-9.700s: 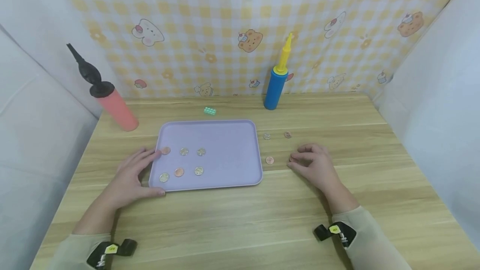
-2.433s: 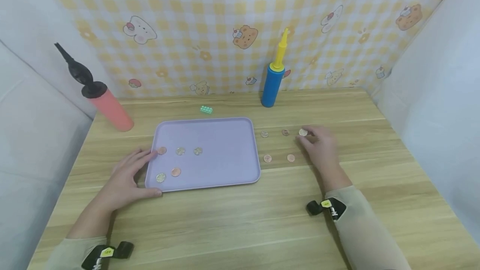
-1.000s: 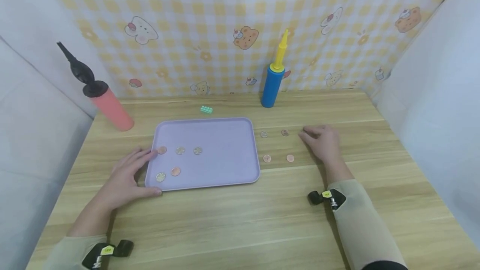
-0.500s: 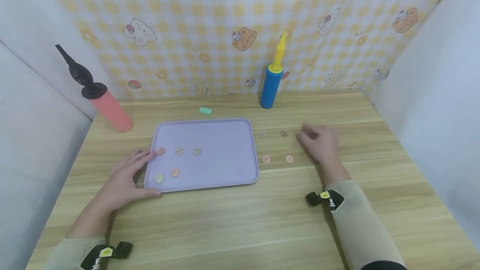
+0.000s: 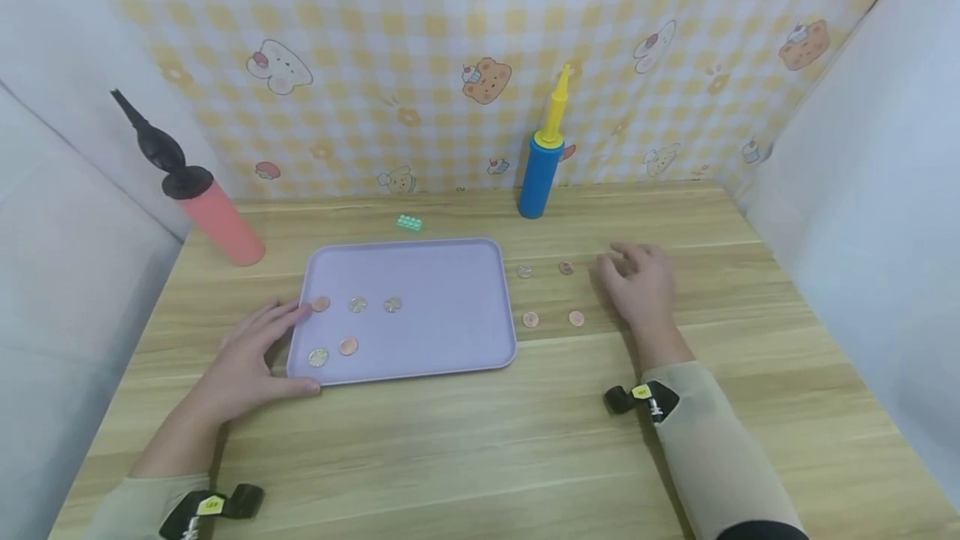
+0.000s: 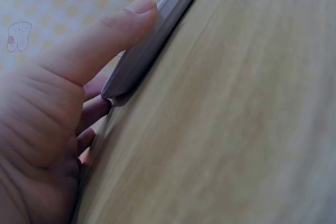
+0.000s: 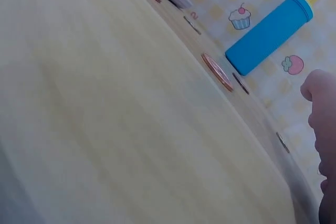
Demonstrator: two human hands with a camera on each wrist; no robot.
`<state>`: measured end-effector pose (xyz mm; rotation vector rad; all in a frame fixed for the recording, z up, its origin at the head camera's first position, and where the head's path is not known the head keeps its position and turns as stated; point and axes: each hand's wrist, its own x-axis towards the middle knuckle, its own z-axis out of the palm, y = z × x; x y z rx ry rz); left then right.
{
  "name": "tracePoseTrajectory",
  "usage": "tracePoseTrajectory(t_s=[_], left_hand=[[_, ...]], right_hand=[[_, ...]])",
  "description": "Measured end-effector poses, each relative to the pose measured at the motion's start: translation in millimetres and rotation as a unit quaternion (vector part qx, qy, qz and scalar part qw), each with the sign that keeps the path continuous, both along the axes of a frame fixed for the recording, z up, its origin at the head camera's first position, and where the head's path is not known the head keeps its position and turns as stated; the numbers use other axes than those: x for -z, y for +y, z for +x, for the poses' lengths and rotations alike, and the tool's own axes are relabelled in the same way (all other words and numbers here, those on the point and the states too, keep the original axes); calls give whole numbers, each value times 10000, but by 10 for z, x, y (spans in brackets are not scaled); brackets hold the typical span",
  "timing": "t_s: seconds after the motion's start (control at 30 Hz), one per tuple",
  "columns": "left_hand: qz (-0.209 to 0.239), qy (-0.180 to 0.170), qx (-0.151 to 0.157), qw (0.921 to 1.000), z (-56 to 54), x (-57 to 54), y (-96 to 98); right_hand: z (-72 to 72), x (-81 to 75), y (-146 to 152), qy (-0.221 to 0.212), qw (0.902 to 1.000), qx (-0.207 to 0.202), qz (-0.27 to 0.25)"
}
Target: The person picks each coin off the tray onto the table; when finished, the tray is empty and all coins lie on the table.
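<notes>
My left hand rests at the front left corner of a lilac tray. Its thumb touches the front rim and a fingertip reaches the left rim, beside a copper coin. Silver coins and another copper coin lie flat in the tray's left half. To the right, my right hand hovers over the table, holding nothing, thumb and forefinger apart. A coin lies below its fingers in the right wrist view; the hand hides it from the head view. Copper coins and a silver coin lie left of it.
A blue hand pump with a yellow nozzle stands behind the coins. A coral pump with a black top stands at the back left. A small green toy brick lies behind the tray. A checked cloth hangs behind the table.
A silver coin went from the tray's front row to the table in my right hand, which has now let go and risen slightly. Another copper coin was laid down earlier. The left hand stayed.
</notes>
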<state>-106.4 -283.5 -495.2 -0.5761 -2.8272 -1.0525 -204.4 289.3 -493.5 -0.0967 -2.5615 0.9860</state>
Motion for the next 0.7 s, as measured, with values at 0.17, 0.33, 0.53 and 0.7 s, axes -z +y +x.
tracePoseTrajectory(t_s=[0.17,0.33,0.53,0.7], left_hand=[[-41,-23,-36,10000,7,7,-17],[-35,-19,-20,10000,13,14,-19],[-46,-42,-17,10000,22,21,-24],[-56,-46,-29,10000,3,-6,-17]], right_hand=[[5,31,-160,604,9971,-270,373],[40,61,-371,1079,9904,-655,556],[33,85,-657,1870,9711,-1211,856],[29,51,-901,2119,9596,-1555,1000]])
